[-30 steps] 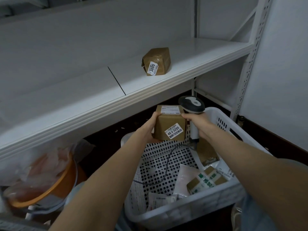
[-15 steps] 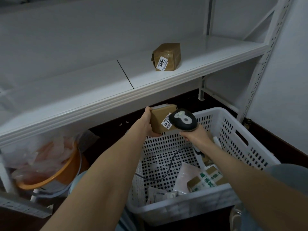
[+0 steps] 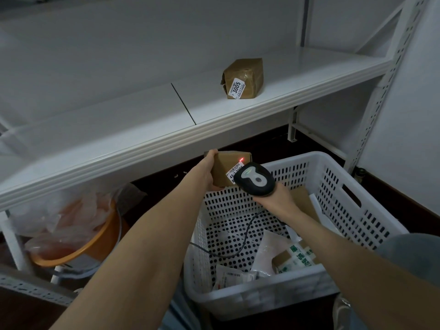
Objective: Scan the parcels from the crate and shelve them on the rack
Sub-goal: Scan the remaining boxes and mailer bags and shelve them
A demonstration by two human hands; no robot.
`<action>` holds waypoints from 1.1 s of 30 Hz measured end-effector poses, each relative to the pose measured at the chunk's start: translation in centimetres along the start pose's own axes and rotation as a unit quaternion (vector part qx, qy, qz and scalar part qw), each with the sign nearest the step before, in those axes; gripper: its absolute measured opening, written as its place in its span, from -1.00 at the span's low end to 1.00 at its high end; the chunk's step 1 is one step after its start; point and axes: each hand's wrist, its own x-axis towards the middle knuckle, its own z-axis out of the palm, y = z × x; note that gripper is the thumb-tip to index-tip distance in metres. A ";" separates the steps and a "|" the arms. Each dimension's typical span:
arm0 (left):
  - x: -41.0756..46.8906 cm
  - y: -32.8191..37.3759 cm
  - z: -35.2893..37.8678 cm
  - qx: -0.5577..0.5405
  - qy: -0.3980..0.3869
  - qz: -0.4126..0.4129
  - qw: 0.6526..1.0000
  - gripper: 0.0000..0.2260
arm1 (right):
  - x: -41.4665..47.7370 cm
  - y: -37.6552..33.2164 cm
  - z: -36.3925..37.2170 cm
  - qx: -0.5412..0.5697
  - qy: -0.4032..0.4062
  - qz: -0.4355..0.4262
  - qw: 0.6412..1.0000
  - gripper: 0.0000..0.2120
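A white metal rack stands against a pale wall, its shelf (image 3: 123,122) carrying one brown parcel (image 3: 243,78) labelled 3005, set near the front edge on the right-hand panel. Under the shelf, at the left, sits an orange basin (image 3: 95,241) stuffed with plastic bags.

On the floor below is the white perforated crate (image 3: 262,298), with more parcels (image 3: 292,258) lying in its near right corner. Above the crate's far rim the left hand (image 3: 209,170) grips a small brown box (image 3: 223,166), fingers and thumb curled round its left end. The right hand (image 3: 273,201) is wrapped round a corded scanner (image 3: 256,179), held just beside the box and partly hiding its label (image 3: 234,170); a red dot (image 3: 241,159) glows near the box's top edge.

The scan looks to be under way. The shelf lies above and beyond the box, so the left hand, already holding it, is the one to lift it there, probably onto the bare stretch left of the 3005 parcel.
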 end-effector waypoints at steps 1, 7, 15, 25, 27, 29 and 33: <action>0.0 0.0 -0.1 0.000 -0.001 0.000 1.000 -0.54 | 0.0 -0.1 0.1 -0.002 0.001 0.000 1.000 -0.79; 0.0 -0.1 -0.3 -0.004 0.004 -0.001 1.000 -0.50 | 0.1 0.0 0.4 -0.006 -0.003 0.003 1.000 -0.93; 0.1 0.0 -0.2 -0.011 0.007 -0.003 1.000 -0.51 | 0.0 -0.1 0.3 -0.041 -0.007 0.004 0.999 -0.79; 0.5 0.3 -0.4 -0.001 0.011 -0.002 1.000 -0.48 | -0.1 -0.2 0.2 -0.051 -0.017 0.007 0.999 -0.75; 0.6 0.2 -0.4 -0.002 0.009 -0.004 1.000 -0.47 | -0.1 -0.2 0.2 -0.059 -0.013 0.003 0.998 -0.73; 0.8 0.2 -0.5 -0.004 0.009 -0.003 1.000 -0.45 | -0.1 -0.2 0.2 -0.063 -0.012 -0.004 0.998 -0.71; 1.0 0.2 -0.4 -0.011 0.011 -0.001 1.000 -0.49 | -0.1 0.0 0.2 -0.071 -0.009 -0.019 0.997 -0.71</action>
